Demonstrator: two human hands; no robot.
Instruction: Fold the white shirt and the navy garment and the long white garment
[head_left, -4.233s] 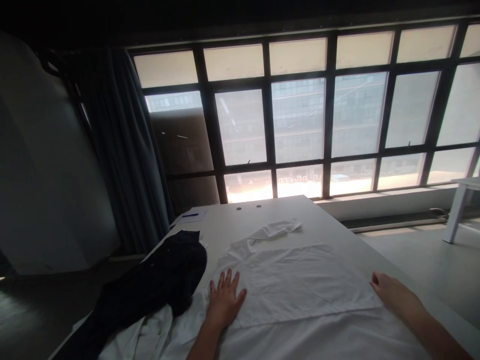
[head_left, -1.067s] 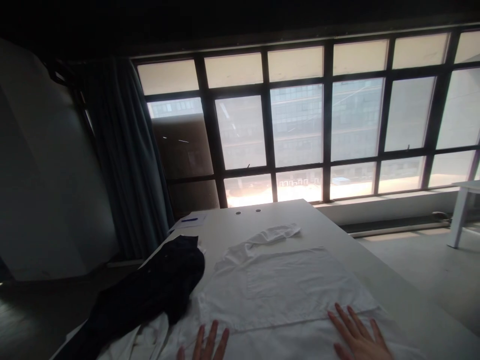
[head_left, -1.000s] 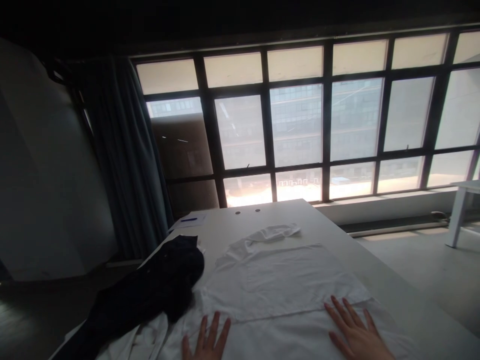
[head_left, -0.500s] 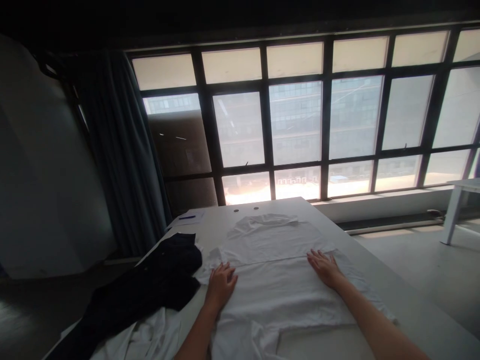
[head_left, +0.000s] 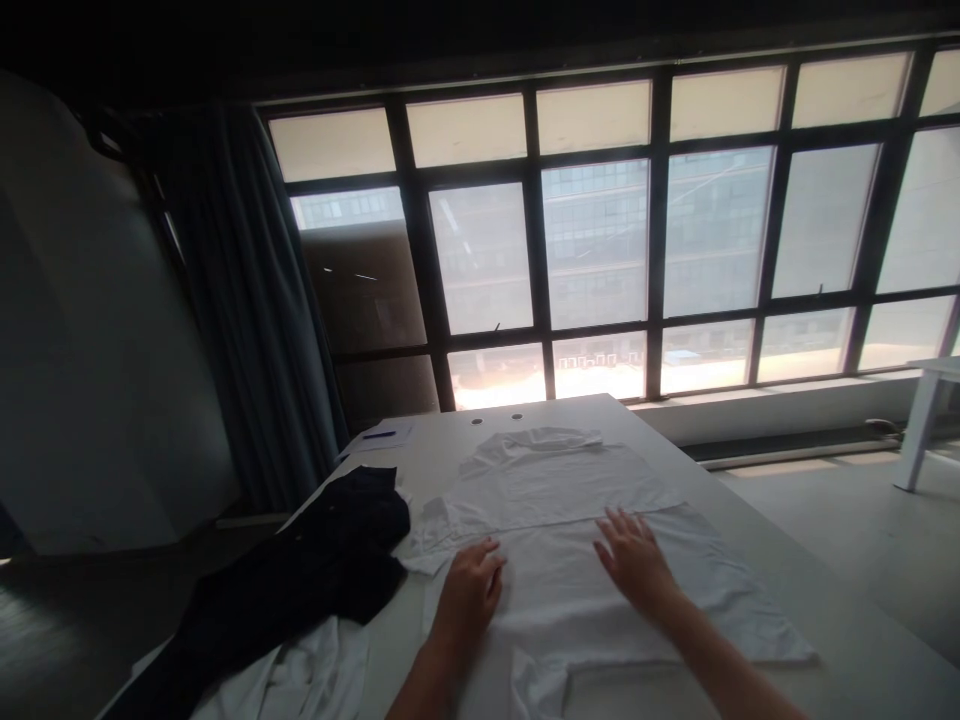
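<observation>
A white shirt [head_left: 555, 600] lies flat on a pale surface [head_left: 840, 600], folded across its middle so that a straight crease runs from side to side just above the hands. A rounded collar edge sits at the far end, a loose flap pokes out toward the near edge, and a corner of fabric sticks out on the left near the dark cloth.

The left hand [head_left: 469, 600] rests palm down on the left part of the shirt, its fingers loosely curled and pointing right, released and gripping nothing. The right hand [head_left: 634, 560] is over the shirt's middle, a little farther forward, with its fingers [head_left: 619, 527] spread open just short of the crease. In this dim light it is hard to be sure that the right fingertips are pressing on the cloth rather than barely above it; they are not clenched or pinching any fabric.

Left of the shirt, a dark garment [head_left: 315, 560] lies in a heap, just beside it, over a crumpled white cloth [head_left: 307, 680]. Toward the far left corner is a sheet of paper [head_left: 390, 436] with a blue pen [head_left: 379, 434] on it. Beyond the surface stands a tall gridded window [head_left: 600, 240], with a dark curtain [head_left: 247, 300] at its left.
</observation>
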